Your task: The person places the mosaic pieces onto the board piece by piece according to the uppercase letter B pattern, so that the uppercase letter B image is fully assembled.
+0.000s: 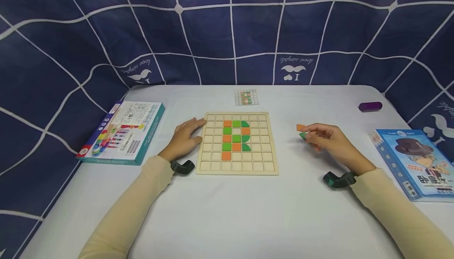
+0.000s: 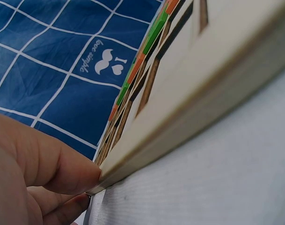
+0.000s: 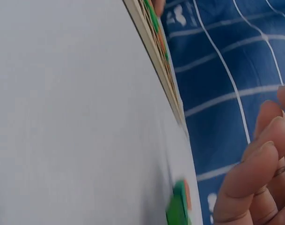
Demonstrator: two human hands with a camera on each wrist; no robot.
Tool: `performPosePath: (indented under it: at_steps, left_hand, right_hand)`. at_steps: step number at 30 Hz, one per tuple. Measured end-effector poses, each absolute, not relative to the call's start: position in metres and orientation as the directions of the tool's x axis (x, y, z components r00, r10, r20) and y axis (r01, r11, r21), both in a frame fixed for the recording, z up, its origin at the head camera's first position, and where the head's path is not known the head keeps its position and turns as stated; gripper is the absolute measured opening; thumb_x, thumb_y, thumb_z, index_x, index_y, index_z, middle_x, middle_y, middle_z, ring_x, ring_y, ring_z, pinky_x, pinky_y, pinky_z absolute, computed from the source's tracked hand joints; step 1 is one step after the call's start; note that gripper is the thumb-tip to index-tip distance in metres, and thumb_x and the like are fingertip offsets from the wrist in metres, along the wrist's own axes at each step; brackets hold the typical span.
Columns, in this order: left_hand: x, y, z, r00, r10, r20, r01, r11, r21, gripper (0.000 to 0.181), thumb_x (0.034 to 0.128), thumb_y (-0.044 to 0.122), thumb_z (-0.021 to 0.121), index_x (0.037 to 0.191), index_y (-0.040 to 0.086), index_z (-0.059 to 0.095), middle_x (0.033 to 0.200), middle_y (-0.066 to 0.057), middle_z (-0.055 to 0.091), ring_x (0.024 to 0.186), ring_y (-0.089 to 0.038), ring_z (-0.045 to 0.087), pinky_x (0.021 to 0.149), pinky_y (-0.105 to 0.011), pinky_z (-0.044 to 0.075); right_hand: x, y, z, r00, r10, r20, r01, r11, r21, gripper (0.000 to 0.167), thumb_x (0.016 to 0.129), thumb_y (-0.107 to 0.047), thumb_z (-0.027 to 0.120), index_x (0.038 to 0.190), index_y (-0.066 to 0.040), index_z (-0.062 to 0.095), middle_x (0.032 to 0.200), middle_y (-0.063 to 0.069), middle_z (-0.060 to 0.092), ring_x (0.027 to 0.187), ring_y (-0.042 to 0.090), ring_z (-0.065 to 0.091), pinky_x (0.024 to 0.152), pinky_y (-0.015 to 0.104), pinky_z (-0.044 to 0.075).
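A pale wooden grid board (image 1: 216, 162) lies on the table, holding orange and green squares and dark green rounded pieces (image 1: 245, 147). At its left edge rests my left hand (image 1: 184, 136); its thumb touches the rim in the left wrist view. Right of the board, my right hand (image 1: 326, 138) hovers with loosely bent fingers (image 3: 250, 183). Close to its fingertips lie an orange tile (image 1: 300, 127) and a green piece (image 1: 303, 135). In the right wrist view, that green piece (image 3: 179, 206) appears apart from the fingers. Part of the area under this hand is hidden.
A small card (image 1: 246, 97) with a coloured grid pattern lies behind the board. One flat box (image 1: 122, 133) is on the left, and a blue box (image 1: 418, 164) on the right. A purple oblong object (image 1: 370, 106) sits at the back right. Blue checked cloth (image 1: 213, 26) hangs behind.
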State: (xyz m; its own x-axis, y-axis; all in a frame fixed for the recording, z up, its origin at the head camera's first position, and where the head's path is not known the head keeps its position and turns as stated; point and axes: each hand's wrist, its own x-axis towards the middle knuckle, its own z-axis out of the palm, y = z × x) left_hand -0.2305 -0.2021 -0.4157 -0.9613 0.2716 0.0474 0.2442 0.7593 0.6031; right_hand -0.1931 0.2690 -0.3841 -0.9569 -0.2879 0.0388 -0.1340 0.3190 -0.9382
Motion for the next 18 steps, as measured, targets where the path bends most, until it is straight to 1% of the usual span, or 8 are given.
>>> performPosePath:
  at_steps: [3,5,8,10,12,14,16,18]
  left_hand:
    - [-0.231,-0.202,-0.415,-0.961,0.273,0.047,0.245,0.759,0.603,0.067,0.0974,0.012,0.057,0.163,0.002,0.046,0.172,-0.014,0.040,0.165,-0.036,0.021,0.132,-0.058,0.007]
    - [-0.230,-0.202,-0.416,-0.960,0.274,0.050,0.248,0.756,0.605,0.066,0.0974,0.012,0.056,0.162,0.002,0.047,0.172,-0.014,0.041,0.164,-0.036,0.021,0.132,-0.058,0.007]
    - [-0.229,-0.203,-0.415,-0.960,0.275,0.050,0.248,0.754,0.609,0.066,0.0973,0.012,0.056,0.162,0.002,0.047,0.171,-0.014,0.041,0.165,-0.036,0.021,0.132,-0.058,0.007]
    - [-0.229,-0.203,-0.415,-0.961,0.273,0.050,0.246,0.753,0.610,0.066,0.0974,0.012,0.057,0.162,0.002,0.047,0.172,-0.014,0.041,0.165,-0.036,0.021,0.132,-0.058,0.007]
    - [-0.229,-0.203,-0.415,-0.962,0.267,0.047,0.240,0.754,0.612,0.067,0.0973,0.012,0.057,0.162,0.002,0.046,0.172,-0.014,0.040,0.165,-0.036,0.021,0.132,-0.058,0.007]
    - [-0.229,-0.203,-0.414,-0.963,0.265,0.045,0.236,0.754,0.613,0.067,0.0973,0.012,0.057,0.163,0.002,0.046,0.172,-0.013,0.040,0.165,-0.035,0.021,0.132,-0.058,0.008]
    - [-0.229,-0.203,-0.414,-0.963,0.268,0.044,0.238,0.753,0.613,0.067,0.0973,0.012,0.057,0.163,0.002,0.046,0.172,-0.013,0.040,0.165,-0.036,0.021,0.132,-0.058,0.008]
    - [-0.229,-0.202,-0.414,-0.961,0.273,0.045,0.242,0.752,0.613,0.067,0.0973,0.012,0.057,0.163,0.002,0.046,0.172,-0.014,0.040,0.165,-0.036,0.021,0.132,-0.058,0.008]
  right_hand:
    - [-0.193,0.285,-0.385,-0.970,-0.243,-0.008,-0.091,0.395,-0.914,0.020,0.108,-0.015,0.068,0.125,-0.008,0.074,0.092,-0.004,0.068,0.067,0.013,0.058,0.061,0.026,0.050]
    - [-0.194,0.292,-0.386,-0.976,-0.213,-0.036,-0.063,0.441,-0.895,0.023,0.107,-0.017,0.069,0.127,-0.006,0.073,0.099,-0.008,0.070,0.068,0.013,0.059,0.061,0.025,0.051]
    - [-0.197,0.301,-0.387,-0.982,-0.181,-0.053,-0.042,0.484,-0.874,0.028,0.107,-0.015,0.069,0.130,0.001,0.070,0.106,-0.017,0.069,0.068,0.012,0.059,0.061,0.025,0.052]
    - [-0.198,0.304,-0.388,-0.984,-0.168,-0.057,-0.036,0.502,-0.864,0.031,0.107,-0.013,0.067,0.131,0.005,0.068,0.104,-0.020,0.068,0.067,0.012,0.058,0.061,0.025,0.051]
    - [-0.199,0.306,-0.389,-0.985,-0.163,-0.061,-0.033,0.517,-0.855,0.033,0.107,-0.011,0.066,0.133,0.009,0.065,0.096,-0.016,0.067,0.065,0.012,0.057,0.061,0.025,0.051]
    - [-0.199,0.308,-0.390,-0.983,-0.166,-0.073,-0.028,0.537,-0.843,0.035,0.107,-0.010,0.064,0.135,0.011,0.063,0.092,-0.011,0.065,0.065,0.012,0.056,0.061,0.025,0.051]
    - [-0.199,0.309,-0.391,-0.982,-0.167,-0.092,-0.018,0.559,-0.829,0.036,0.108,-0.009,0.062,0.137,0.011,0.061,0.092,-0.008,0.064,0.065,0.013,0.056,0.061,0.025,0.051]
    - [-0.199,0.310,-0.393,-0.980,-0.166,-0.105,-0.010,0.575,-0.818,0.037,0.108,-0.008,0.061,0.139,0.011,0.061,0.096,-0.007,0.065,0.066,0.013,0.056,0.061,0.025,0.051]
